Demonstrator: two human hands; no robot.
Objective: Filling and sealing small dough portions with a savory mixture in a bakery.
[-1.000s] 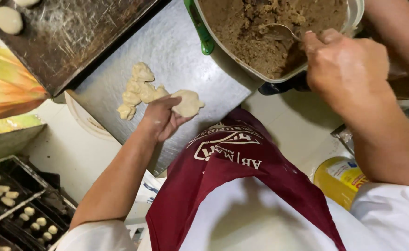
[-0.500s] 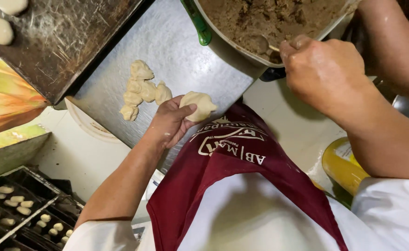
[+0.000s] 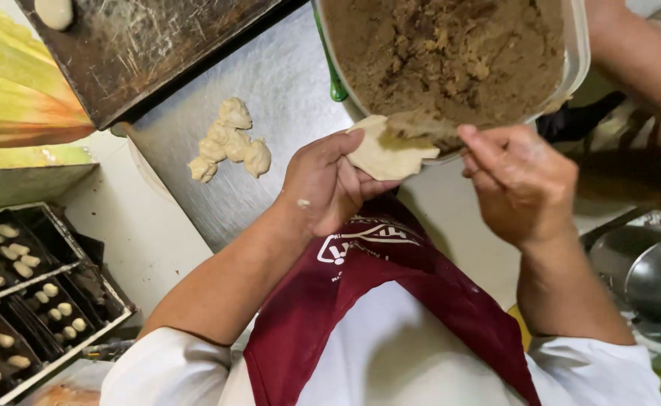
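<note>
Left hand: I have my left hand [image 3: 323, 184] at the centre of the frame, fingers curled under and thumb on the edge of 1 flat dough disc [image 3: 387, 154], gripping it lightly like a cup
Right hand: my right hand [image 3: 522, 184] sits right of centre, fingertips pinched together at the rim of the tub; I judge they hold a small tool or a pinch of filling, but I cannot tell which
Dough disc: pale, thin, held in the air just under the near rim of the tub, touching a lump of brown filling [image 3: 421, 124] at its upper edge
Tub: a clear plastic tub [image 3: 575, 53] in the upper right of the frame, nearly full of crumbly brown filling
Spare dough: about 5 small dough lumps [image 3: 229, 139] clustered on the steel table [image 3: 285, 83], left of centre and well apart from my hands
Doing it well: I would keep the disc level and cupped, set the filling in its middle and keep the rim clean so it can seal
Risk: too much filling, or a tilt, could tear the thin dough
Around: a dark baking sheet [image 3: 157, 53] upper left, trays of shaped pieces [image 3: 30, 301] lower left
</note>
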